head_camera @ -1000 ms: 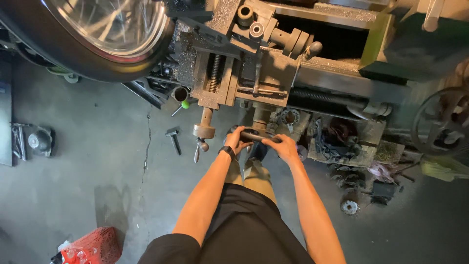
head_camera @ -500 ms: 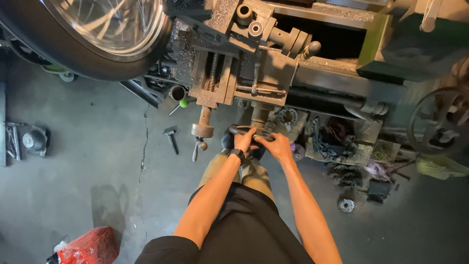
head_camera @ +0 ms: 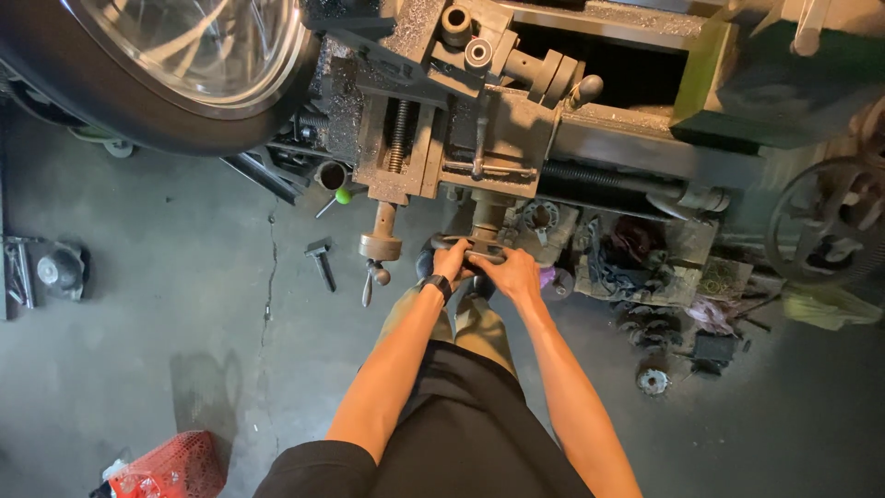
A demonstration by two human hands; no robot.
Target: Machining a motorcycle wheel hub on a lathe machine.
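Hammer (head_camera: 322, 263) left of handwheel (head_camera: 468, 247)

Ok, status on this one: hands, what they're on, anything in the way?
Left hand and right hand both closed on the lathe handwheel. Crank handle just left of it, apart. Nothing between the hands and the wheel.

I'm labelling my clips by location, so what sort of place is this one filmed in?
Most likely a machine or repair workshop. Both hands, left hand and right hand, grip the handwheel of a worn metal lathe. A mounted car wheel sits at upper left, and a hammer lies on the stained concrete floor.
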